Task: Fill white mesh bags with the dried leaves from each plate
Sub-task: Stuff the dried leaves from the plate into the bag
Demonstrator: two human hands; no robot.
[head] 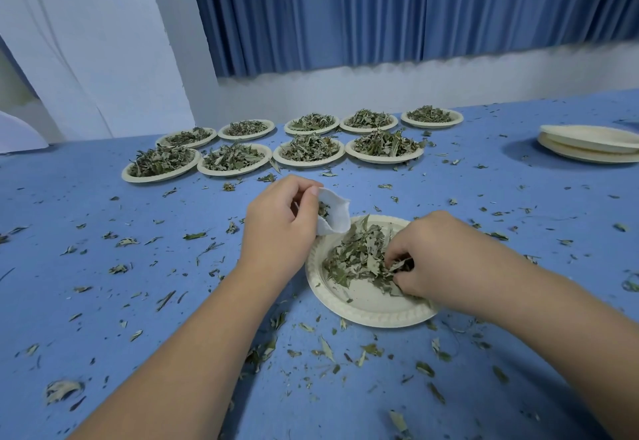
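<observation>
mesh bag (333,213) being held open by left hand (280,221) | leaves (359,256) being pinched by right hand (428,256) | bag mouth lying far-left of right hand

L hand (277,221) pinch on mesh bag (334,214); R hand (432,253) fingers curled round leaves (356,257)

Your left hand (280,218) covers the near side of the white mesh bag (334,214). Only a few flecks show at its mouth, so you cannot tell how full it is. Your right hand (432,256) has its fingertips buried in the dried leaves (356,256), so the pinch itself is hidden. The hand also covers the plate (359,317) rim beneath it. Far right of that hand, the frame edge cuts the stack of plates (587,144). Far left of your left hand is a white shape (17,135), also cut off and unidentifiable.
</observation>
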